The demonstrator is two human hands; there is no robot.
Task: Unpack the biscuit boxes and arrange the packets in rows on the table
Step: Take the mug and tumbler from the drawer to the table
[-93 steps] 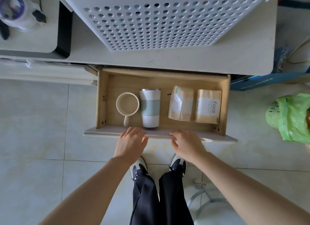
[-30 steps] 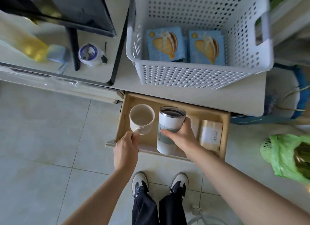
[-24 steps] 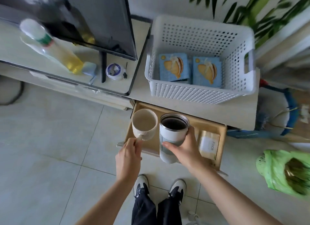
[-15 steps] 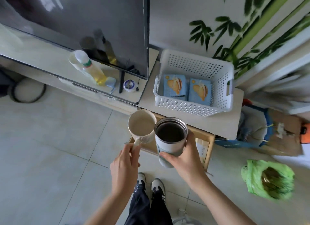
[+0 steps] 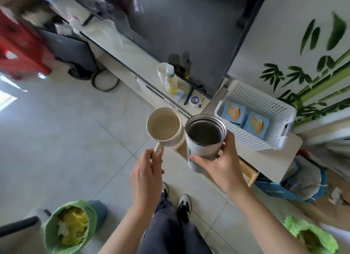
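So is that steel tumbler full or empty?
Empty. The tumbler, gripped upright by the right hand, has no lid, and its bare dark metal inside shows no liquid.

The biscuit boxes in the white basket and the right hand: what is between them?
In the head view, the tumbler gripped by the right hand and the basket's perforated near wall lie between it and the biscuit boxes.

The left hand's fingers (image 5: 154, 159) are pinching the handle of a mug (image 5: 163, 125), which is sitting just left of a tumbler (image 5: 204, 138) that the right hand's fingers (image 5: 200, 158) are wrapping around. Beyond and right of those fingers, a basket (image 5: 251, 138) is resting on the counter (image 5: 274, 159), holding two biscuit boxes (image 5: 233, 112) side by side. An open drawer (image 5: 248, 173) is showing below the counter, under the right hand.
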